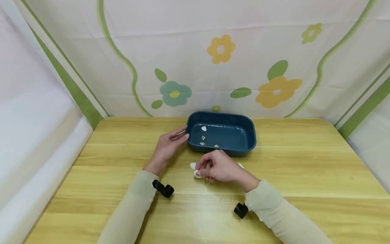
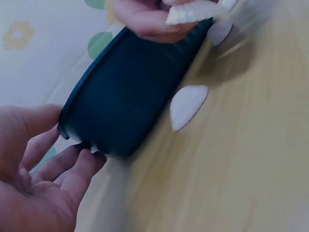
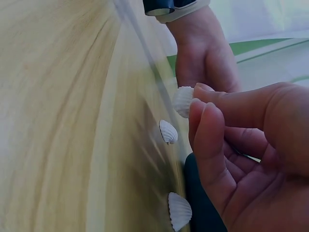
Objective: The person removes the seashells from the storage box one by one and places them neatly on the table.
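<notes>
A dark blue basin (image 1: 251, 147) stands at the table's back edge, with several small shells on its floor, one of them a white shell (image 1: 203, 128). My left hand (image 1: 167, 145) holds the basin's left end, thumb and fingers against its rim and outer wall. In front of the basin, my right hand (image 1: 220, 166) pinches a ribbed white seashell (image 3: 182, 101) between thumb and fingertips, just above the table. Beside those fingers, a second white shell (image 1: 193, 165) lies on the wood. Another white shell (image 1: 240, 165) is partly hidden behind the right hand.
The wooden table (image 1: 304, 159) reaches back to a hanging cloth (image 1: 195, 61) printed with flowers. More cloth hangs at the left and right sides. A black camera mount (image 1: 164, 189) sits on the left wrist, and another black mount (image 1: 241, 210) on the right.
</notes>
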Action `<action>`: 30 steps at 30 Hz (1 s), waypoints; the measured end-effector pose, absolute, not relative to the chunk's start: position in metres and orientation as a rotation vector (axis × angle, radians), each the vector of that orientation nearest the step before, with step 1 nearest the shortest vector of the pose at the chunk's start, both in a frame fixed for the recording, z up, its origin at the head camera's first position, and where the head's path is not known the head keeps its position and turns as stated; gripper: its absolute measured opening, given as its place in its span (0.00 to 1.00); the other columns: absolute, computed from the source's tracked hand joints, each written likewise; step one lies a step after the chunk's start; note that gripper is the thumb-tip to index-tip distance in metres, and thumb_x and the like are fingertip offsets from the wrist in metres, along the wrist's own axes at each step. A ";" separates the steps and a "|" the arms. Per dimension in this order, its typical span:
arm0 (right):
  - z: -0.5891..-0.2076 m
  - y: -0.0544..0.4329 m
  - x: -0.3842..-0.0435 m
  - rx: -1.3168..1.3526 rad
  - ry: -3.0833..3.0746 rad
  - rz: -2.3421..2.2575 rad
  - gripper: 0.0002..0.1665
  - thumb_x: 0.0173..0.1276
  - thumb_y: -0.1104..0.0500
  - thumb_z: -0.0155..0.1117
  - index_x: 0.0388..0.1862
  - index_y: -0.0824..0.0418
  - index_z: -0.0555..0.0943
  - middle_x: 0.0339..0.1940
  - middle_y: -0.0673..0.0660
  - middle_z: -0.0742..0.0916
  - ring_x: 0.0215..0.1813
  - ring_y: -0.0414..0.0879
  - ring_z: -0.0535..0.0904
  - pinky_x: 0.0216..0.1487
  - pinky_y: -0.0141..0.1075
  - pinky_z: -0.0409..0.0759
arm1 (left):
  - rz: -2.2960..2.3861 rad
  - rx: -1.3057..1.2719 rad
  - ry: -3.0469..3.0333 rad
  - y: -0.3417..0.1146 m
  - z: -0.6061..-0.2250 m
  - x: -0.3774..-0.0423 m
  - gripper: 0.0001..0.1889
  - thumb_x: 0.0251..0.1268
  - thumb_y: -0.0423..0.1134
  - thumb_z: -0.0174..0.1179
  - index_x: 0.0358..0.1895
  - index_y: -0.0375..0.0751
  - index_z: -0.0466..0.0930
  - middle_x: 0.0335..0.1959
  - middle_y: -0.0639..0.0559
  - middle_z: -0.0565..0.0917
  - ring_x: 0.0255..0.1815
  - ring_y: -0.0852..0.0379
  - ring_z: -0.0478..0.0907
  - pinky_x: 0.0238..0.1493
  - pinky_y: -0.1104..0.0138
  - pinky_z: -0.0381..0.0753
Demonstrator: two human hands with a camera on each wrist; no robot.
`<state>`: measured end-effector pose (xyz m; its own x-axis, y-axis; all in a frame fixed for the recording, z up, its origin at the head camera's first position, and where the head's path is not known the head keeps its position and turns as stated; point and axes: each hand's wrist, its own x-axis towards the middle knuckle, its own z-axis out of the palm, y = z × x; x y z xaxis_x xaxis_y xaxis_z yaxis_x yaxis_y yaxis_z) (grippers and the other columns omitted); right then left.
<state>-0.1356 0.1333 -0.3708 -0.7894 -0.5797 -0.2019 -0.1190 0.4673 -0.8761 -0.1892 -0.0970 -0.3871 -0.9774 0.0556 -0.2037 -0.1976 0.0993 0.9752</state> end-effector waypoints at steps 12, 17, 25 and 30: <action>-0.376 0.132 -0.134 -0.543 2.204 -1.328 0.05 0.71 0.56 0.78 0.40 0.56 0.90 0.25 0.56 0.90 0.23 0.45 0.83 0.27 0.38 0.86 | 1.759 0.133 2.241 -0.117 -0.381 -0.199 0.31 0.72 0.47 0.74 0.76 0.56 0.79 0.76 0.47 0.80 0.78 0.48 0.77 0.77 0.50 0.78; -0.378 0.134 -0.133 -0.561 2.206 -1.329 0.04 0.71 0.57 0.78 0.40 0.56 0.90 0.24 0.56 0.89 0.21 0.45 0.82 0.27 0.40 0.86 | 1.672 0.180 2.295 -0.119 -0.375 -0.201 0.32 0.70 0.48 0.75 0.76 0.54 0.79 0.74 0.46 0.82 0.76 0.46 0.79 0.76 0.49 0.79; -0.380 0.133 -0.135 -0.585 2.199 -1.295 0.04 0.71 0.58 0.78 0.38 0.57 0.90 0.24 0.55 0.90 0.20 0.46 0.82 0.25 0.39 0.86 | 1.640 0.200 2.314 -0.121 -0.371 -0.203 0.32 0.69 0.48 0.76 0.75 0.51 0.80 0.71 0.46 0.84 0.75 0.46 0.80 0.74 0.51 0.82; -0.382 0.130 -0.135 -0.623 2.193 -1.263 0.03 0.71 0.58 0.78 0.38 0.56 0.91 0.24 0.54 0.90 0.20 0.44 0.82 0.25 0.38 0.86 | 1.624 0.187 2.309 -0.122 -0.370 -0.205 0.31 0.69 0.48 0.76 0.74 0.53 0.80 0.71 0.48 0.85 0.74 0.48 0.80 0.74 0.52 0.81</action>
<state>-0.1347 0.1296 -0.3817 -0.7538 -0.6213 -0.2139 -0.1269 0.4570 -0.8804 -0.2047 -0.1217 -0.3703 -0.9430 0.2817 -0.1773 -0.0716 0.3485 0.9346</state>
